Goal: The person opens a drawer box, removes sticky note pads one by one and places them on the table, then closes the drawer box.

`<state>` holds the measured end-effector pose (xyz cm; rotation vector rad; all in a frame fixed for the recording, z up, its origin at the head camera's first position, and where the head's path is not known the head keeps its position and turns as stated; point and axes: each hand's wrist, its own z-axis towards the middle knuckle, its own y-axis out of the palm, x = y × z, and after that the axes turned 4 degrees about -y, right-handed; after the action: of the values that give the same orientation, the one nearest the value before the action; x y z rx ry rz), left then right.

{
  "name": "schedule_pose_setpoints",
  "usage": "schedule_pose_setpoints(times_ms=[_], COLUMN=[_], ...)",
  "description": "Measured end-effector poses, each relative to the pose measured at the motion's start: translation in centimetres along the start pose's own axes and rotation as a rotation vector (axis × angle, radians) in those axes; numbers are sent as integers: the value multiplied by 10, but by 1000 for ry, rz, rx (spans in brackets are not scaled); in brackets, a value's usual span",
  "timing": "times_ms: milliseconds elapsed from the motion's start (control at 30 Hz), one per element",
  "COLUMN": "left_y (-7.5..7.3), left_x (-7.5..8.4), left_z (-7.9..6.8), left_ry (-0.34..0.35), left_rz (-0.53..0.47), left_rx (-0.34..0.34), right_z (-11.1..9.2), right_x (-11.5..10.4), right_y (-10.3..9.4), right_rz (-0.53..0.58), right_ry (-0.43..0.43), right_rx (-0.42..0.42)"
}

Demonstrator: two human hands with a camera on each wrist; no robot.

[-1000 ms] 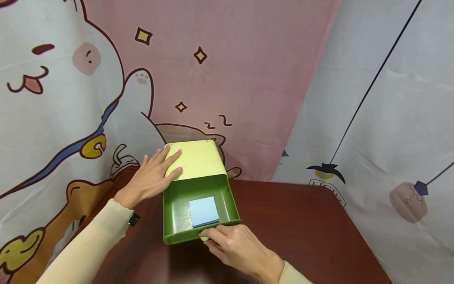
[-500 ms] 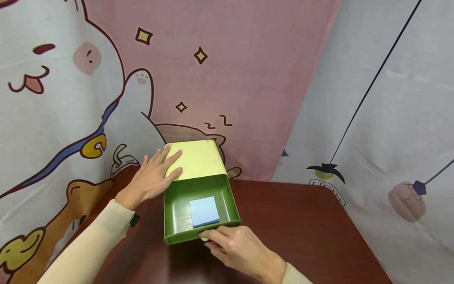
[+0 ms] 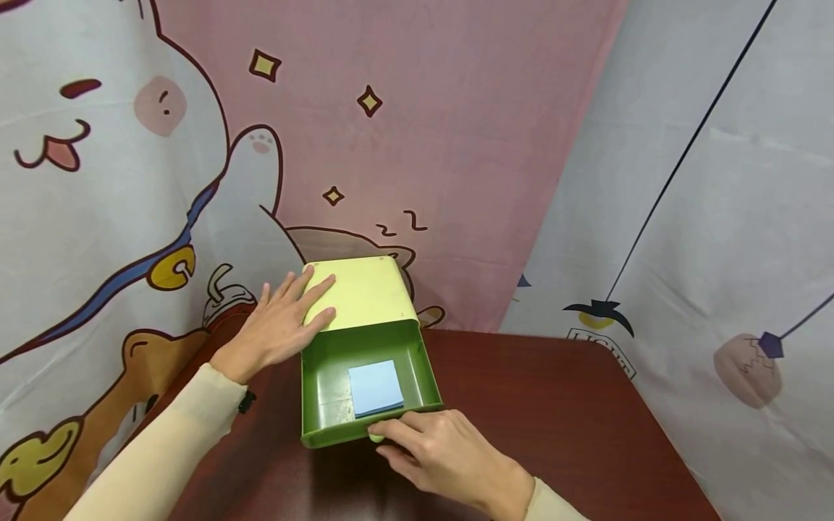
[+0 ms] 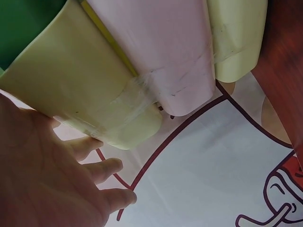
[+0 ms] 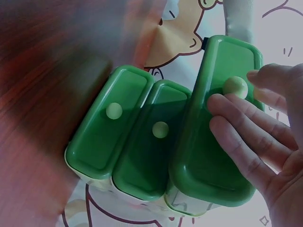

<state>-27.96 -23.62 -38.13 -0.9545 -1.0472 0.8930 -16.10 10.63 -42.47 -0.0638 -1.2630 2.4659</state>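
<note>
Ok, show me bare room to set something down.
The widest bare patch is the tabletop right of the drawer unit, bordered by the right hand and the patterned curtain. Inside the open drawer, a strip lies bare left of the blue pad. It's crowded at the gripped knob, and where the left hand rests on the unit.

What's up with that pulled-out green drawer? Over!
Left grip resting on yellow casing. Right grip pinching knob. Green drawer out, blue square pad lying inside. Nothing seen blocking it.
</note>
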Motion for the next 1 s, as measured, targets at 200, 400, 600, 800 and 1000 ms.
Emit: schedule_pose_setpoints(times_ms=[200, 400, 600, 800, 1000], left_y=[0, 1, 1, 1, 0], left_x=[1, 0, 1, 1, 1], left_z=[1, 0, 1, 1, -1], left_ry=[1, 0, 2, 4, 2], left_rz=[-2, 5, 0, -3, -2], left_rx=[3, 2, -3, 1, 0], right_z=[2, 5, 9, 14, 21], right_x=[1, 4, 6, 8, 11], right_y=[-4, -9, -15, -22, -31], right_rz=[-8, -5, -18, -2, 45], right_ry=[-24, -64, -92, -108, -115], right_rx=[10, 41, 69, 85, 89])
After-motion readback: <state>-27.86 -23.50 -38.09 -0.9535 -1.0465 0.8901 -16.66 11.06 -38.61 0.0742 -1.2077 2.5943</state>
